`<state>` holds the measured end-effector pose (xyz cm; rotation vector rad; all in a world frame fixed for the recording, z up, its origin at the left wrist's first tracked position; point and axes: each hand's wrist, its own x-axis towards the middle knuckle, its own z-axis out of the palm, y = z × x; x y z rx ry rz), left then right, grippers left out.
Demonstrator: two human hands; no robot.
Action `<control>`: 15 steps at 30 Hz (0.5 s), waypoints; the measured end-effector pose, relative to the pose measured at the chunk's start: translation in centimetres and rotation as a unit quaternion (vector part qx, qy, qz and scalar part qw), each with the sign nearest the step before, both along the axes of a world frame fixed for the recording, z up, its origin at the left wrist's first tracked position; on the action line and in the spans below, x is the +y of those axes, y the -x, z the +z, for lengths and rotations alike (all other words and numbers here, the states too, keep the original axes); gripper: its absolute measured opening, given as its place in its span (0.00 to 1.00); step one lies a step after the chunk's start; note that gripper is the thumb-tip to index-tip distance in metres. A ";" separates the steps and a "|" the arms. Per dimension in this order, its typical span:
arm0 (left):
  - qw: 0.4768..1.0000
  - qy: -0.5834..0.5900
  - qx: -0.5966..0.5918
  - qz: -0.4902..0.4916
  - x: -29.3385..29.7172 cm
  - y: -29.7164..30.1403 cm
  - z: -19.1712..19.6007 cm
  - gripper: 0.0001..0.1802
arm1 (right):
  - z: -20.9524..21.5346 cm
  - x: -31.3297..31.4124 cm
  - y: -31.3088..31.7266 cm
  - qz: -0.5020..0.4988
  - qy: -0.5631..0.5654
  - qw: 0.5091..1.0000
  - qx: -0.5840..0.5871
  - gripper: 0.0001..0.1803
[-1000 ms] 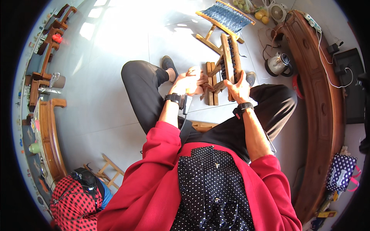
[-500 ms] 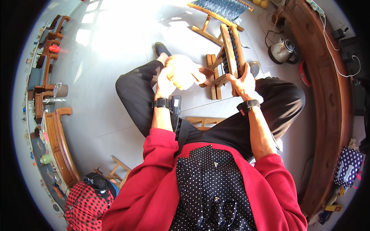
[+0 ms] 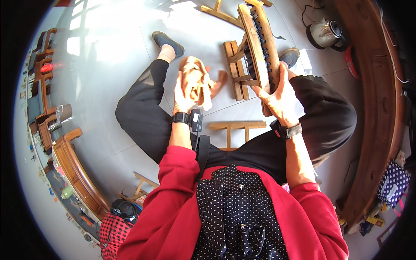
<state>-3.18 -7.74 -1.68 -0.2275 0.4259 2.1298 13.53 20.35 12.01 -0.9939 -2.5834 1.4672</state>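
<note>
My left hand point(image 3: 181, 94) is closed around a bunched tan cloth point(image 3: 193, 78) between my knees. One end of the cloth is blurred and hangs toward the stool. My right hand point(image 3: 279, 99) grips the near end of a wooden folding stool point(image 3: 252, 47), with the thumb on one top bar and the fingers round the other. Dark cord is wound along the stool's bars. The stool stands in front of my right knee, its paired foot rails point(image 3: 234, 71) on the left. The cloth is apart from the stool.
Part of another wooden stool point(image 3: 223, 15) shows at the top. Beyond my right foot stands a steel kettle point(image 3: 323, 34) beside a long wooden cabinet point(image 3: 368, 99). A wooden seat frame point(image 3: 237, 125) lies between my thighs. At lower left are a red checked bag point(image 3: 115, 232) and wooden furniture point(image 3: 80, 173).
My left hand has drawn the cloth slightly left, away from the stool. The view has shifted, so the stool appears higher and the wooden seat frame shows more. My right hand keeps its grip.
</note>
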 end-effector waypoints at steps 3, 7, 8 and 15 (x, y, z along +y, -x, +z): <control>0.981 0.152 -0.113 -0.030 0.5 -0.5 -1.5 0.31 | -0.2 -0.1 0.1 -0.009 -0.008 1.000 0.025 0.62; 0.939 0.312 -0.028 -0.142 2.6 -0.8 -2.4 0.30 | -1.3 0.1 0.4 -0.025 -0.035 0.997 0.062 0.60; 0.913 0.369 0.024 -0.171 3.4 -0.7 -2.6 0.29 | -1.5 0.1 0.2 -0.027 -0.029 0.998 0.050 0.60; 0.444 0.501 0.640 -0.378 8.9 2.7 -8.4 0.19 | -2.6 -0.4 0.0 -0.071 0.058 0.993 0.079 0.60</control>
